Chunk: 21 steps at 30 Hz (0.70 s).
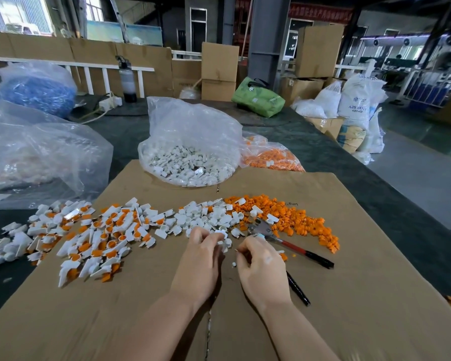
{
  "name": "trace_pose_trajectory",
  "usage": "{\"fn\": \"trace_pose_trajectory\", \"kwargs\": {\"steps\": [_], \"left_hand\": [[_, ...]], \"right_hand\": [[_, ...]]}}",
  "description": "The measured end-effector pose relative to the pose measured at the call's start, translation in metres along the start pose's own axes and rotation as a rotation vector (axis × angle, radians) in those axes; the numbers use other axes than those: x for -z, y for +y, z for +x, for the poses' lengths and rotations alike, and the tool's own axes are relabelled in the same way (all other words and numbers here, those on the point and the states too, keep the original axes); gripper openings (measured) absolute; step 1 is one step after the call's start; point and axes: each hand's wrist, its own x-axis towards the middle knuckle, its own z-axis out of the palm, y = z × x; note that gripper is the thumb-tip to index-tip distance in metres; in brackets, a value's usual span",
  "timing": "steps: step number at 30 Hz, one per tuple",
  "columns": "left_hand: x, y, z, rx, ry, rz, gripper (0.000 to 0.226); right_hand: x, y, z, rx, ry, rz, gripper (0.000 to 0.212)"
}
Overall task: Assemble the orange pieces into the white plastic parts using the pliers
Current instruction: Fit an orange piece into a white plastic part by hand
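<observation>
A white plastic part (223,239) is pinched by the left hand (202,252); the right hand (261,261) is curled, its grasp untellable. "ABS RESIN" is read on a sack (357,105).

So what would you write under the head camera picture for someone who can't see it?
Two hands work over a cardboard sheet: the left hand holds white plastic parts, the right hand curls beside them. Red-handled pliers lie by a pile of orange pieces, with finished parts heaped left.
</observation>
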Motion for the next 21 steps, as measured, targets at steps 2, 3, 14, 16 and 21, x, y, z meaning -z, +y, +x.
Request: {"fn": "trace_pose_trajectory", "kwargs": {"steps": [2, 3, 14, 16, 21], "left_hand": [[0.001, 0.001, -0.001, 0.019, 0.019, -0.014, 0.025], [0.000, 0.001, -0.001, 0.025, 0.029, -0.022, 0.023], [0.004, 0.001, 0.000, 0.030, 0.027, 0.030, 0.012], [0.005, 0.003, 0.000, 0.087, 0.042, -0.039, 0.006], [0.005, 0.008, 0.002, 0.295, 0.021, -0.321, 0.017]], "right_hand": [[0.000, 0.000, 0.000, 0.007, -0.004, 0.016, 0.010], [0.001, 0.000, 0.000, 0.014, -0.001, 0.020, 0.009], [0.003, -0.001, 0.000, -0.005, -0.007, 0.094, 0.007], [0.004, -0.001, 0.000, -0.023, -0.001, 0.126, 0.005], [0.005, -0.001, 0.000, -0.065, 0.030, 0.206, 0.003]]}}
